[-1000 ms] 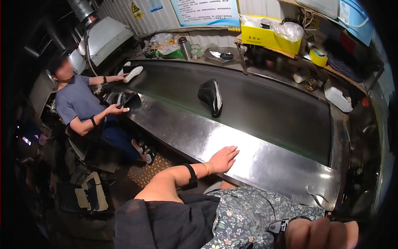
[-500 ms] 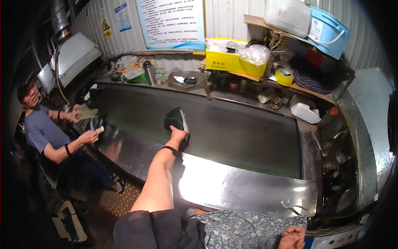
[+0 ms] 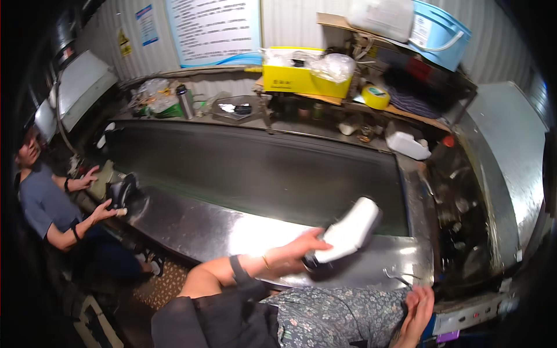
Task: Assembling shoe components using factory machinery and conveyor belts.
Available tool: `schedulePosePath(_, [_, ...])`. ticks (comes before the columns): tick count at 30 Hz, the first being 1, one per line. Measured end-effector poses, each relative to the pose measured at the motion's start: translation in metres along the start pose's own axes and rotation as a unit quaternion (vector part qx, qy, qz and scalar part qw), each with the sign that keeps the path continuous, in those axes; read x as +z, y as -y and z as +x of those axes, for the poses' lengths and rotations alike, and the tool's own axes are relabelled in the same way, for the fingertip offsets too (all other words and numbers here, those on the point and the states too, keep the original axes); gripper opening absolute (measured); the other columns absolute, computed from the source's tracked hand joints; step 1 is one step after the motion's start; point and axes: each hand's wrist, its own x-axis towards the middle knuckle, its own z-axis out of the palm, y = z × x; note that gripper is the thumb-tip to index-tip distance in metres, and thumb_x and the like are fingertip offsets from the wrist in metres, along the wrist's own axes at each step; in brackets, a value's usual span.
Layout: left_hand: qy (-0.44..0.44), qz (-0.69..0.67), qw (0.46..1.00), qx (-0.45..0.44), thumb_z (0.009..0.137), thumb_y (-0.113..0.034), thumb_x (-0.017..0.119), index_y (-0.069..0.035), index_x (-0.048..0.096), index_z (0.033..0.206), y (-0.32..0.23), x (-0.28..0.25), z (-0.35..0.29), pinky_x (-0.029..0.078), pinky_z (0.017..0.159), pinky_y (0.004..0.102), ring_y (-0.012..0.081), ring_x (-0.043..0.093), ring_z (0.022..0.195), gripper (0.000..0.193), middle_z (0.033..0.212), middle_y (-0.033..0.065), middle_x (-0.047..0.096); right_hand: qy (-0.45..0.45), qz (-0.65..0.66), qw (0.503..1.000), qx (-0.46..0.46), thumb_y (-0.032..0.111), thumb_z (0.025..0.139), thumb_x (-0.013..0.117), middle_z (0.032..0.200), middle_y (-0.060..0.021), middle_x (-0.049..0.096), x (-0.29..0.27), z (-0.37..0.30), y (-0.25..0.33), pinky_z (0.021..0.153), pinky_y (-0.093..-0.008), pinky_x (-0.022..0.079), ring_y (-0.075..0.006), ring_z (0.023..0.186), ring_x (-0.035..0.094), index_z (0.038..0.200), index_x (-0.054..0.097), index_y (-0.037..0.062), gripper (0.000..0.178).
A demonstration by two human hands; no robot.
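Observation:
My left hand (image 3: 304, 243) reaches across the near metal ledge, its fingers closed on a shoe (image 3: 351, 229). The shoe's white underside faces me, and its black part shows beneath my fingers. It is held tilted above the shiny ledge (image 3: 243, 229) and the near right part of the dark conveyor belt (image 3: 255, 180), slightly blurred. My right hand (image 3: 419, 307) is raised near the ledge's right end, fingers loosely bent and apart, nothing in them. Beside it is a small bent metal handle (image 3: 400, 275).
At the left another person's hands (image 3: 101, 209) are by a black object (image 3: 123, 188) at the belt. Along the back stand a steel flask (image 3: 185, 101), a yellow box (image 3: 304, 80), a tape roll (image 3: 375, 97) and a white jug (image 3: 406, 142). A blue bucket (image 3: 439, 32) sits on the shelf.
My left hand has brought the shoe from over the middle of the belt toward me and to the right, turning its white underside up. My right hand has risen. The view has shifted.

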Motion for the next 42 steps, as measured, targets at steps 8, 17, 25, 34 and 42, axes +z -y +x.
schedulePosePath(8, [0.379,0.579,0.714,0.105,0.080,-0.042,0.075,0.006,0.022,0.149,0.012,0.185,-0.012,0.051,0.070,0.0497,0.0478,0.063,0.075,0.100,0.081,0.0304,0.063,-0.199,-0.241,0.917,-0.248,0.005,0.097,0.043,0.131,-0.0169,0.057,-0.016,-0.020,0.068,0.108,-0.0372,0.038,-0.0254,0.123,0.054,0.134,0.050,-0.0038,0.038])
schedulePosePath(17, [0.425,0.448,0.749,0.243,0.076,-0.028,0.083,0.000,0.035,0.149,0.084,0.244,0.060,0.027,0.117,0.0444,0.0404,0.027,0.145,0.091,0.153,0.0303,0.031,-0.079,-0.482,0.824,-0.289,0.011,0.084,0.073,0.103,-0.0186,0.071,-0.023,-0.068,0.047,0.073,-0.0383,0.056,-0.0340,0.086,0.070,0.113,0.066,0.0016,0.031])
schedulePosePath(25, [0.347,0.356,0.854,0.158,0.073,-0.024,0.087,-0.008,0.035,0.150,0.124,0.245,0.057,0.024,0.118,0.0416,0.0345,0.020,0.149,0.095,0.157,0.0312,0.022,-0.081,-0.506,0.809,-0.289,0.021,0.082,0.074,0.088,-0.0139,0.073,-0.038,-0.063,0.055,0.062,-0.0373,0.056,-0.0315,0.069,0.069,0.101,0.070,0.0057,0.025])
schedulePosePath(34, [0.334,0.380,0.854,0.125,0.069,-0.027,0.089,-0.001,0.029,0.151,0.124,0.258,0.063,0.022,0.119,0.0431,0.0384,0.016,0.149,0.104,0.155,0.0329,0.023,-0.119,-0.485,0.817,-0.288,0.029,0.086,0.072,0.094,-0.0152,0.073,-0.049,-0.058,0.037,0.068,-0.0395,0.057,-0.0326,0.079,0.071,0.108,0.069,0.0098,0.029])
schedulePosePath(42, [0.309,0.477,0.799,0.198,0.072,-0.036,0.086,0.000,0.032,0.147,0.138,0.256,0.071,0.026,0.115,0.0535,0.0496,0.029,0.141,0.100,0.148,0.0367,0.031,0.006,-0.337,0.936,-0.104,0.017,0.091,0.066,0.122,-0.0238,0.063,-0.060,-0.060,0.040,0.091,-0.0422,0.052,-0.0405,0.111,0.063,0.133,0.054,0.0051,0.045])
